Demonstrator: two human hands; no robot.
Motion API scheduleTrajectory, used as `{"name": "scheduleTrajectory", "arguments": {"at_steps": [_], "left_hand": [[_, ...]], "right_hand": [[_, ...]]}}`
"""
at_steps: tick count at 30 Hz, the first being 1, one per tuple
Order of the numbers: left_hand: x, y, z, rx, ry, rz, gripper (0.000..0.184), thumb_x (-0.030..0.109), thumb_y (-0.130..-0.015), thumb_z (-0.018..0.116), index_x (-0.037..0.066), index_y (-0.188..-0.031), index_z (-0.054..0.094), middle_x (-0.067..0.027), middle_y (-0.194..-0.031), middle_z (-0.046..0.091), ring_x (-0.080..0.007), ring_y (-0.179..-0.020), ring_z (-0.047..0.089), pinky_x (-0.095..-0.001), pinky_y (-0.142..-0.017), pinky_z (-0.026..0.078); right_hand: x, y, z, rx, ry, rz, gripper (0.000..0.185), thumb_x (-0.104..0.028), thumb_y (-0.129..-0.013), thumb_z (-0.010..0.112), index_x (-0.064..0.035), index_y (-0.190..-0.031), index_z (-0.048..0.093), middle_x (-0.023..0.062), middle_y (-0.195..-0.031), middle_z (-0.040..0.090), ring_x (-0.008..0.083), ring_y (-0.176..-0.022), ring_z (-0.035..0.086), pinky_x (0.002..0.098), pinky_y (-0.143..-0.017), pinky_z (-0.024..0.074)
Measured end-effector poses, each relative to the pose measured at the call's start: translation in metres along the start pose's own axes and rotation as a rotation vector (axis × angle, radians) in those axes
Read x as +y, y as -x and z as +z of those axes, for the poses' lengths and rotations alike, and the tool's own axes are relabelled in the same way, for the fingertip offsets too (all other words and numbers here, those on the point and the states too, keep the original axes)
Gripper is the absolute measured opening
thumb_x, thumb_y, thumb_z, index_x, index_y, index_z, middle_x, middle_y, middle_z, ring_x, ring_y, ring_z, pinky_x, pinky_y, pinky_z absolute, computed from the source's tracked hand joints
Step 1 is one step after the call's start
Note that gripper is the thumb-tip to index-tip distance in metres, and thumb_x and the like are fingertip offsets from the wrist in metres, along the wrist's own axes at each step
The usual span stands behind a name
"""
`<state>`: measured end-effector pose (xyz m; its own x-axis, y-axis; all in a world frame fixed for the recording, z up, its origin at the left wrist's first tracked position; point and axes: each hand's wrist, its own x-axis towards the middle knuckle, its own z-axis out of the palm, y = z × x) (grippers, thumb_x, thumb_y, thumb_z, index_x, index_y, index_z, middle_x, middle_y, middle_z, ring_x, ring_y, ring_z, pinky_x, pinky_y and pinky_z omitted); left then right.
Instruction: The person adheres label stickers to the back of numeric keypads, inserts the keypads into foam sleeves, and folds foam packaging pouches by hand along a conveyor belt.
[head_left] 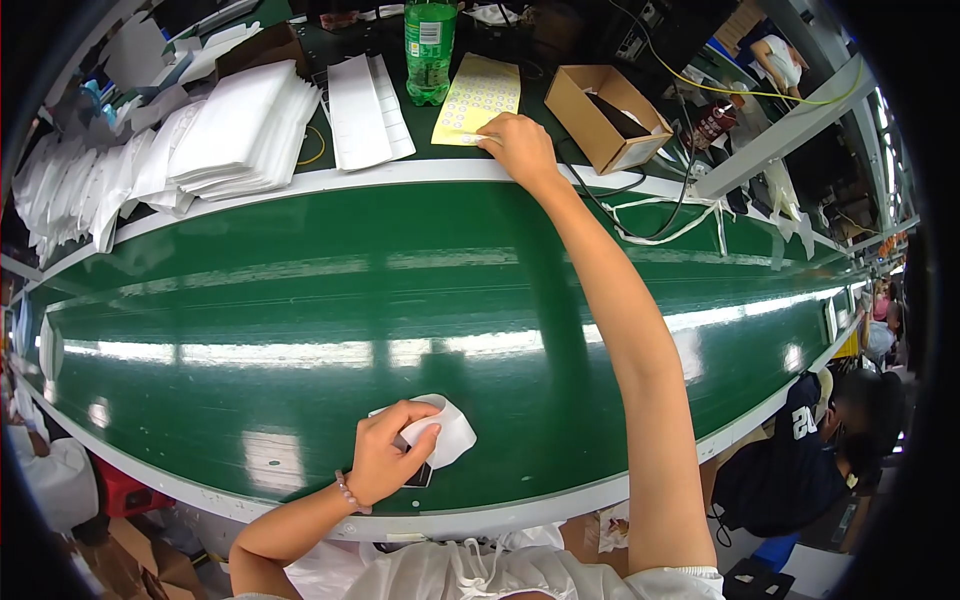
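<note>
My left hand [385, 455] is closed around a curled white sheet or pouch [455, 432] low over the green work surface, near its front edge. Part of a flat black item [421, 477] shows under that hand; the rest of it is hidden. My right arm reaches far forward. The right hand [522, 150] has its fingers pinched at the lower corner of a yellow sheet of round stickers [483, 92]. Whether a single sticker is between the fingertips is too small to tell.
A green bottle [430, 50] stands left of the sticker sheet, and an open cardboard box [607, 120] right of it. White folded papers [358, 115] and stacked white pouches [235, 130] lie further left. Cables [650, 238] hang over the right edge. A person in dark clothes [790, 465] sits at right.
</note>
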<state>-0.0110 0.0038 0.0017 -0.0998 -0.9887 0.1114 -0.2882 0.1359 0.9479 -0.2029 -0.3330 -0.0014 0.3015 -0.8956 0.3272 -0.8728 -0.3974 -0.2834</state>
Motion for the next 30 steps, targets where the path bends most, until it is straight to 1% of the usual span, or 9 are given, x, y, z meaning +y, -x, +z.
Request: {"name": "scheduleTrajectory", "arguments": {"at_steps": [3,4,8,14,19,23,28,29,30], "left_hand": [[0.0,0.0,0.0,-0.002,0.001,-0.002,0.019,-0.001,-0.071,0.065,0.001,-0.09,0.062,-0.0036,-0.073,0.064,-0.0122,-0.054,0.052,-0.0223,-0.053,0.043],[-0.001,0.001,0.0,-0.001,0.002,-0.002,0.019,-0.001,-0.071,0.065,0.001,-0.09,0.062,-0.0036,-0.073,0.064,-0.0122,-0.054,0.052,-0.0223,-0.053,0.043],[0.001,0.0,-0.001,-0.017,-0.014,-0.015,0.019,-0.001,-0.071,0.065,0.001,-0.089,0.063,-0.0036,-0.073,0.064,-0.0121,-0.054,0.052,-0.0222,-0.053,0.042],[-0.001,-0.001,0.001,0.007,0.003,0.029,0.018,-0.002,-0.071,0.065,0.001,-0.089,0.063,-0.0026,-0.071,0.062,-0.0106,-0.052,0.049,-0.0212,-0.05,0.04],[-0.003,0.0,0.0,-0.034,0.048,-0.052,0.018,-0.003,-0.071,0.064,0.001,-0.088,0.063,-0.0009,-0.067,0.059,-0.0086,-0.05,0.045,-0.0198,-0.046,0.036],[-0.003,0.0,0.001,-0.028,0.09,-0.047,0.017,-0.003,-0.072,0.064,0.001,-0.088,0.063,0.0008,-0.063,0.055,-0.0072,-0.049,0.042,-0.0188,-0.045,0.034],[-0.005,0.002,0.002,-0.037,0.105,-0.071,0.017,-0.003,-0.072,0.064,0.001,-0.088,0.063,0.0011,-0.062,0.054,-0.0072,-0.049,0.041,-0.0187,-0.045,0.034],[-0.005,0.002,0.002,-0.037,0.106,-0.07,0.017,-0.003,-0.072,0.064,0.001,-0.088,0.063,0.0011,-0.062,0.054,-0.0072,-0.049,0.041,-0.0187,-0.045,0.034],[-0.005,0.002,0.002,-0.039,0.108,-0.071,0.017,-0.003,-0.072,0.064,0.001,-0.088,0.063,0.0012,-0.062,0.054,-0.0071,-0.049,0.041,-0.0187,-0.045,0.034]], "right_hand": [[0.011,0.004,0.0,0.044,-0.066,-0.102,0.016,-0.014,-0.078,0.065,-0.0057,-0.09,0.07,0.0035,-0.095,0.066,0.0223,-0.082,0.059,0.0319,-0.077,0.0472],[0.013,0.005,-0.002,0.044,-0.065,-0.103,0.016,-0.014,-0.078,0.065,-0.0057,-0.09,0.07,0.0035,-0.095,0.066,0.0223,-0.082,0.059,0.0319,-0.077,0.0472],[0.023,0.008,-0.008,0.059,-0.078,-0.25,0.016,-0.013,-0.077,0.065,-0.0055,-0.091,0.07,0.0033,-0.094,0.066,0.0211,-0.079,0.059,0.0314,-0.077,0.0466],[0.026,0.013,-0.015,0.071,-0.076,-0.272,0.016,-0.013,-0.078,0.064,-0.0059,-0.092,0.069,0.0027,-0.094,0.067,0.0197,-0.079,0.057,0.0303,-0.077,0.0456],[0.024,0.013,-0.014,0.124,-0.087,-0.309,0.012,-0.012,-0.077,0.065,-0.005,-0.087,0.069,0.0019,-0.092,0.067,0.019,-0.079,0.057,0.0295,-0.076,0.0446],[0.018,0.014,-0.018,0.091,-0.084,-0.25,0.007,-0.012,-0.076,0.064,-0.007,-0.081,0.067,0.0026,-0.079,0.067,0.0196,-0.079,0.059,0.0289,-0.077,0.0421],[0.025,0.013,-0.013,0.218,0.004,-0.357,0.006,-0.009,-0.076,0.064,-0.0044,-0.08,0.064,0.002,-0.083,0.064,0.0193,-0.071,0.056,0.029,-0.073,0.0442],[0.024,0.014,-0.015,0.218,0.005,-0.357,0.006,-0.009,-0.076,0.064,-0.0044,-0.08,0.064,0.002,-0.083,0.064,0.0193,-0.071,0.056,0.029,-0.073,0.0442],[0.022,0.016,-0.016,0.191,-0.003,-0.302,0.006,-0.009,-0.076,0.063,-0.0054,-0.081,0.065,0.0016,-0.083,0.064,0.0207,-0.072,0.057,0.0298,-0.072,0.0449]]}}
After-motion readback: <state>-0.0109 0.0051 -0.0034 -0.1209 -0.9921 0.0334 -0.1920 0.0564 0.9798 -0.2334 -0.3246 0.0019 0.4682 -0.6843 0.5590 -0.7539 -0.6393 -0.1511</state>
